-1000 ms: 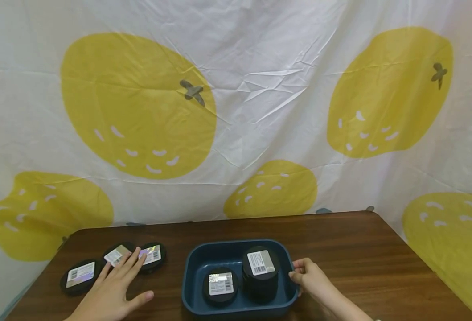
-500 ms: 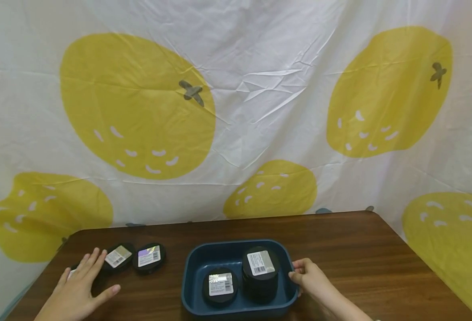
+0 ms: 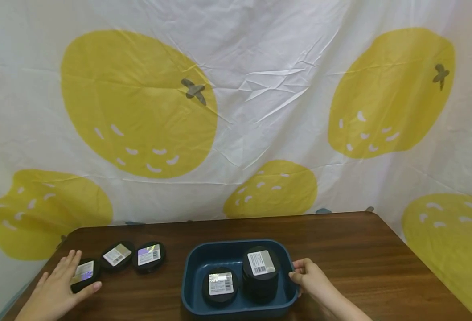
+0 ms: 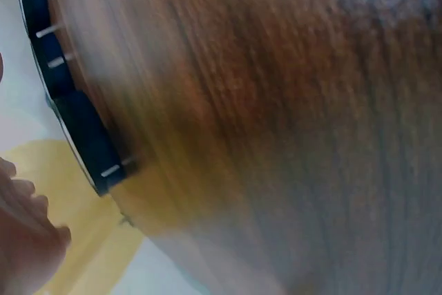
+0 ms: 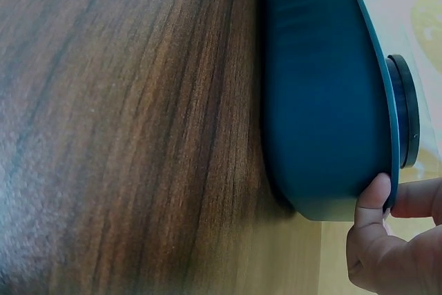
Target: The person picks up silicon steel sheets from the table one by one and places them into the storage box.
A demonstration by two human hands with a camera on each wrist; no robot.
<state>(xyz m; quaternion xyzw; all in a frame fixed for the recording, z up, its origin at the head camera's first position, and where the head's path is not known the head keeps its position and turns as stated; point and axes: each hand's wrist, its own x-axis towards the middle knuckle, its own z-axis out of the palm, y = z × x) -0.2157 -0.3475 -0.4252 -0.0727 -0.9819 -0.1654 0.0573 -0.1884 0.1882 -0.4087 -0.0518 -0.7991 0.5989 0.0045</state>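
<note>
My left hand [image 3: 53,287], fingers straight and spread, is at the leftmost black round tub [image 3: 85,275] and hides part of it in the head view. In the left wrist view the fingers [image 4: 24,195] appear raised above the row of tubs [image 4: 86,139]. Two more labelled tubs, one [image 3: 117,256] beside the other [image 3: 149,257], lie to its right. My right hand [image 3: 313,281] pinches the right rim of a blue plastic bin [image 3: 195,254]; the right wrist view has thumb and fingers [image 5: 376,195] on either side of that rim.
Inside the bin stand a single low black tub [image 3: 220,286] and a taller black stack [image 3: 260,274], both with silver-white barcode labels. The dark wooden table [image 3: 364,254] ends at a white curtain [image 3: 268,111] with yellow fruit prints behind it.
My left hand has moved left, off the two right-hand tubs, across the leftmost tub and to its left side. The right hand and the bin have stayed where they were.
</note>
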